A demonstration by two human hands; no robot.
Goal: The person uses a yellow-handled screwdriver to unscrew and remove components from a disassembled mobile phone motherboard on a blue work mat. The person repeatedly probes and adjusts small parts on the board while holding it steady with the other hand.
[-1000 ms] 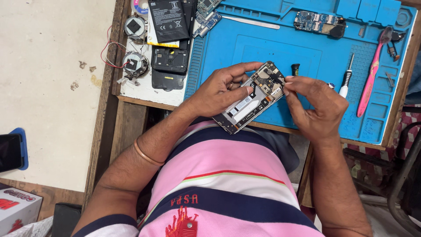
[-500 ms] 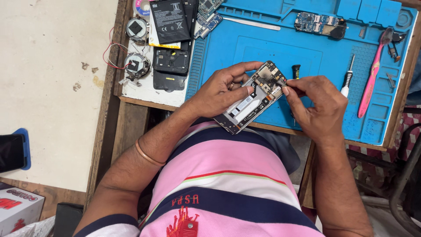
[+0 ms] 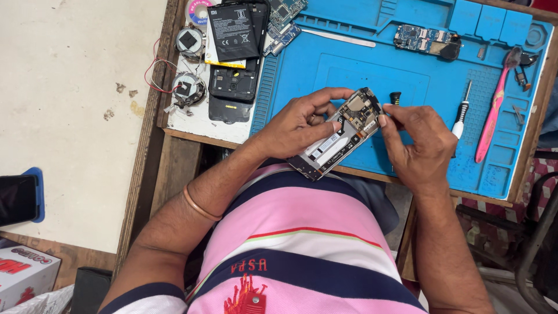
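1. The opened grey smartphone frame with its exposed circuit board is clamped in the grip of the left hand: fingers are curled over its upper edge and the thumb is laid along its face. It is held in the air above the near edge of the blue silicone repair mat.
2. The frame's long axis is seen to run diagonally, from its lower end near the pink striped shirt up and away to the board end.
3. The board end is met by the right hand, whose fingertips are pinched together at that corner; whether a small tool or part is held between them cannot be told. The right hand is the nearer one to the board end; the left is set along the middle of the frame.
4. Just beyond the frame, one small black bit is stood on the mat.
5. Right of the frame, one black-and-white screwdriver and one pink-handled brush are laid on the mat.
6. Beyond the frame, one loose dark circuit board is counted at the mat's far side.
7. Left of the frame, on the table, one black flat battery and two round wired coils are seen.
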